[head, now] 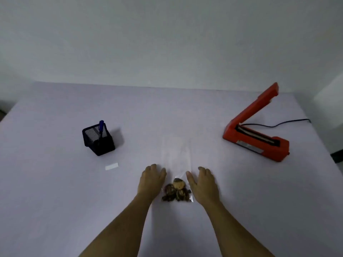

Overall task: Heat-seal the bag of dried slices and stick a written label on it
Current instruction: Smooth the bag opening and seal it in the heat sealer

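Note:
A clear plastic bag [176,156] lies flat on the white table [55,201], its brown dried slices [176,191] bunched at the near end. My left hand [152,179] rests palm down just left of the bag, fingers spread. My right hand [202,184] lies palm down at the bag's right edge. Neither hand holds anything. A red heat sealer [256,140] stands at the right with its arm raised. A small white label [111,166] lies to the left, in front of a black mesh pen holder [98,140] with a blue pen [101,127].
The sealer's black cable [282,123] runs off toward the table's right edge. A pale wall rises behind the table's far edge.

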`<state>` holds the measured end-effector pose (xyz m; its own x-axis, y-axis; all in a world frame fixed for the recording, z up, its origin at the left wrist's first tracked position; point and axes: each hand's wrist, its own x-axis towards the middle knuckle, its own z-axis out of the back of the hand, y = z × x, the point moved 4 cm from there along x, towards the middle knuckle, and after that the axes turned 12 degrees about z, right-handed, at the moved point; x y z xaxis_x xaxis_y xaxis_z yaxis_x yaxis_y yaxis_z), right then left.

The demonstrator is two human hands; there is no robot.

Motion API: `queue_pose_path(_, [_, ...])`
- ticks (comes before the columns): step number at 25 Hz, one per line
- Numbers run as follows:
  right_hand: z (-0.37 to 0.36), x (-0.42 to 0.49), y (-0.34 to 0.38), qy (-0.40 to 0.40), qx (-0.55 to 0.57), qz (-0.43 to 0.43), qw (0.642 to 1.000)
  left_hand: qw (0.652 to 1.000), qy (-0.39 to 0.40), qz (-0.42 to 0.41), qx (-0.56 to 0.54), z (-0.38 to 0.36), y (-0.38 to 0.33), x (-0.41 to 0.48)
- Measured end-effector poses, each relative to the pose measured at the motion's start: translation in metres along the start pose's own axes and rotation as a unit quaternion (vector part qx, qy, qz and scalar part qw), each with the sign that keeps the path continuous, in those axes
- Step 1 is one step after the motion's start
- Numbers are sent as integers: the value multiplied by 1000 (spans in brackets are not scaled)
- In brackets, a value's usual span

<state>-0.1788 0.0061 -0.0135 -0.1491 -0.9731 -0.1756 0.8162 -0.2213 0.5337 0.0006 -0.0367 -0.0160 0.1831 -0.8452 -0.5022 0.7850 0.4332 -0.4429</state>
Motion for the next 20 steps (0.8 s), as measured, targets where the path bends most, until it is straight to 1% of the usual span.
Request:
queue_pose_path(2, [-11,7,-5,-2,63,-29,998,997,-18,33,-69,-14,-3,5])
queue_pose_path(3, [-16,10,-6,-2,82,-34,996,995,-25,44,-85,-19,-5,6])
queue_pose_path(5, [-23,18,-7,-6,121,-52,991,993,-38,66,-94,-30,-8,9])
queue_pose_path(8, [-24,29,-11,-17,158,-51,986,989,-70,80,-103,-39,-5,18])
queue_pose_path(11, [-27,32,-18,-26,184,-42,982,989,-104,57,-89,-45,0,22])
queue_pose_path(14, [-30,32,-24,-37,208,-50,976,990,-122,35,-68,-48,1,21])
queue_pose_path(17, [-28,32,-22,-19,168,-34,985,989,-130,10,-70,-47,0,20])
queue_pose_path(20, [-27,30,-19,-12,156,-7,988,987,-134,-26,-84,-46,3,21])
